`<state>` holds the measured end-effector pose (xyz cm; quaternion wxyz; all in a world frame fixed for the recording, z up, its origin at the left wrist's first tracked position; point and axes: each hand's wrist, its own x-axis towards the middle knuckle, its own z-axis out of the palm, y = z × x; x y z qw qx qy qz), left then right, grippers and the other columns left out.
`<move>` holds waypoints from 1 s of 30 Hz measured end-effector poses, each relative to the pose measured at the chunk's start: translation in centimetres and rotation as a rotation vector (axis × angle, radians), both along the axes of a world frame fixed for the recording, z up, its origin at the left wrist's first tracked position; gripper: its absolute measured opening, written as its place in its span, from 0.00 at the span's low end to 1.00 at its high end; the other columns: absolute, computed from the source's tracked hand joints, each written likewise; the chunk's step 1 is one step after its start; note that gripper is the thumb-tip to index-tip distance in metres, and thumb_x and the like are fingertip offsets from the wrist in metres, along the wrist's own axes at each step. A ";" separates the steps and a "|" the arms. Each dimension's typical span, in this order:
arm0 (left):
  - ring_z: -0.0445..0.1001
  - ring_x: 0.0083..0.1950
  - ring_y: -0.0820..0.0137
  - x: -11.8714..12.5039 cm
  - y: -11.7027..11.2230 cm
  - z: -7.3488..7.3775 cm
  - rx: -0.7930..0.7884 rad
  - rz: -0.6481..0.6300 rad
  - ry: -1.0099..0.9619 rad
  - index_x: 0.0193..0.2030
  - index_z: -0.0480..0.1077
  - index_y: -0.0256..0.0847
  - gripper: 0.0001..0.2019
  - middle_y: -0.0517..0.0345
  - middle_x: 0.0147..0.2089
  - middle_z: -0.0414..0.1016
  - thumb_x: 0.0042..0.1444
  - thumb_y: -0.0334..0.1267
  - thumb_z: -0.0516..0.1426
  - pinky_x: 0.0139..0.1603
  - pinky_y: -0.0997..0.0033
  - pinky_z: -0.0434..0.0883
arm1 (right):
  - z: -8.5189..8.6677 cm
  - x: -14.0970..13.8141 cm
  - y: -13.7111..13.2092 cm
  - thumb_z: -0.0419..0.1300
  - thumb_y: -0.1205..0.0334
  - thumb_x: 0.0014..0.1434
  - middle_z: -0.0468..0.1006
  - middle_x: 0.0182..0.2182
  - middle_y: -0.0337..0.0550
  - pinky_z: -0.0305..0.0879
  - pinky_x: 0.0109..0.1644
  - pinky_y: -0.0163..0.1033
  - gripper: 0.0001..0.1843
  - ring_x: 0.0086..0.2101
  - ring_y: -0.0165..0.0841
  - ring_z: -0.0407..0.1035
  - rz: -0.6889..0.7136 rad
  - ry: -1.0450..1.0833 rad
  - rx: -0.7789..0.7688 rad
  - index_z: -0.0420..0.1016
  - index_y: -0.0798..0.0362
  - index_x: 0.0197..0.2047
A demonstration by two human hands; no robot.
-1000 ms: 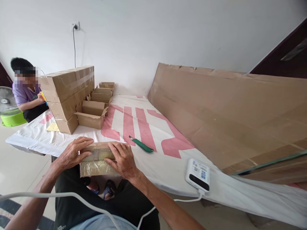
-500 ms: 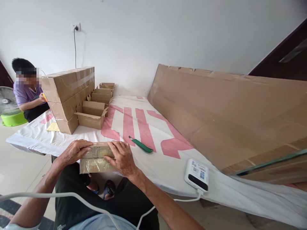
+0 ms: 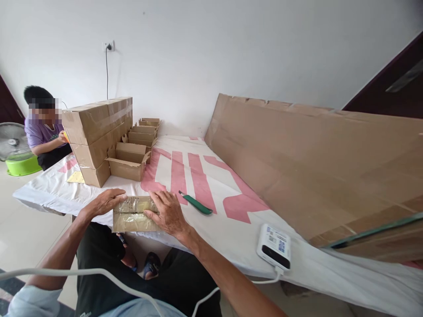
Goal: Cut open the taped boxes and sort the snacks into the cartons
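Note:
I hold a small taped cardboard box (image 3: 134, 216) at the near edge of a white sheet with pink stripes (image 3: 198, 176). My left hand (image 3: 105, 202) grips the box's left end, fingers curled over its top. My right hand (image 3: 168, 215) grips the right end, fingers laid across the top and the thumb on the near face. Shiny clear tape covers the box's front and top. A green-handled knife (image 3: 195, 203) lies on the sheet just right of my right hand.
Stacked sealed cartons (image 3: 95, 136) and several open small boxes (image 3: 130, 160) stand at the far left. A large flat cardboard sheet (image 3: 313, 163) leans along the right. A white power bank (image 3: 274, 246) with a cable lies near the front edge. Another person (image 3: 42, 132) sits at far left by a fan (image 3: 13, 141).
Both hands have pushed the small box a little forward and up onto the sheet's edge. My view has shifted slightly; the grip looks the same.

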<state>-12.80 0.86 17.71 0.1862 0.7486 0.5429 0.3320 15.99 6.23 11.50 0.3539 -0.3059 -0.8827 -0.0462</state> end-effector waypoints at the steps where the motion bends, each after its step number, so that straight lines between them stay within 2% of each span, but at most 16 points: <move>1: 0.83 0.56 0.52 -0.2 -0.3 -0.3 -0.015 0.044 -0.014 0.56 0.82 0.39 0.26 0.44 0.55 0.86 0.69 0.60 0.58 0.56 0.59 0.79 | 0.0 0.0 0.1 0.67 0.47 0.69 0.82 0.55 0.57 0.66 0.56 0.54 0.30 0.52 0.50 0.73 0.000 0.001 -0.001 0.75 0.55 0.67; 4: 0.82 0.61 0.52 -0.6 -2.1 -1.4 -0.016 0.156 -0.196 0.61 0.77 0.40 0.29 0.40 0.63 0.82 0.69 0.63 0.57 0.60 0.55 0.78 | 0.1 0.1 0.4 0.67 0.48 0.69 0.82 0.55 0.57 0.66 0.56 0.55 0.30 0.53 0.51 0.73 0.011 0.000 -0.008 0.74 0.54 0.68; 8: 0.80 0.65 0.51 -0.3 -4.5 -3.2 -0.025 0.161 -0.408 0.60 0.75 0.42 0.27 0.40 0.64 0.80 0.65 0.61 0.64 0.60 0.54 0.79 | 0.4 0.1 1.0 0.69 0.48 0.68 0.81 0.56 0.58 0.67 0.58 0.56 0.30 0.54 0.51 0.73 0.021 -0.022 -0.046 0.74 0.55 0.66; 12: 0.75 0.71 0.47 0.5 -5.5 -4.3 -0.031 0.154 -0.490 0.56 0.76 0.43 0.25 0.38 0.70 0.75 0.64 0.60 0.66 0.64 0.51 0.77 | 1.2 0.0 2.3 0.73 0.47 0.63 0.81 0.55 0.55 0.69 0.57 0.56 0.33 0.55 0.51 0.74 0.041 -0.086 -0.107 0.75 0.53 0.65; 17: 0.74 0.72 0.46 0.8 -5.2 -4.2 -0.059 0.121 -0.523 0.53 0.76 0.43 0.22 0.38 0.73 0.72 0.63 0.58 0.67 0.65 0.49 0.76 | 2.6 -0.8 3.8 0.78 0.47 0.58 0.81 0.49 0.48 0.72 0.54 0.51 0.32 0.51 0.46 0.75 0.128 -0.206 -0.098 0.76 0.49 0.61; 22: 0.71 0.75 0.44 0.8 -4.8 -3.7 -0.116 0.106 -0.548 0.53 0.74 0.43 0.22 0.37 0.76 0.69 0.62 0.55 0.68 0.66 0.49 0.76 | 3.6 -2.1 4.1 0.76 0.54 0.61 0.81 0.49 0.50 0.72 0.52 0.49 0.27 0.48 0.45 0.76 0.176 -0.334 0.020 0.76 0.53 0.59; 26: 0.72 0.74 0.45 0.7 -4.4 -3.6 -0.126 0.089 -0.597 0.51 0.73 0.44 0.22 0.37 0.77 0.68 0.61 0.56 0.68 0.68 0.47 0.75 | 3.4 -2.5 4.6 0.69 0.58 0.67 0.82 0.48 0.52 0.71 0.52 0.47 0.17 0.47 0.44 0.75 0.203 -0.399 0.081 0.77 0.54 0.56; 30: 0.75 0.71 0.46 0.7 -3.8 -3.8 -0.112 0.111 -0.595 0.50 0.73 0.43 0.20 0.38 0.76 0.69 0.61 0.55 0.68 0.67 0.47 0.76 | 2.6 -2.2 5.4 0.62 0.63 0.71 0.83 0.45 0.50 0.69 0.50 0.42 0.09 0.45 0.40 0.76 0.241 -0.333 0.089 0.79 0.55 0.52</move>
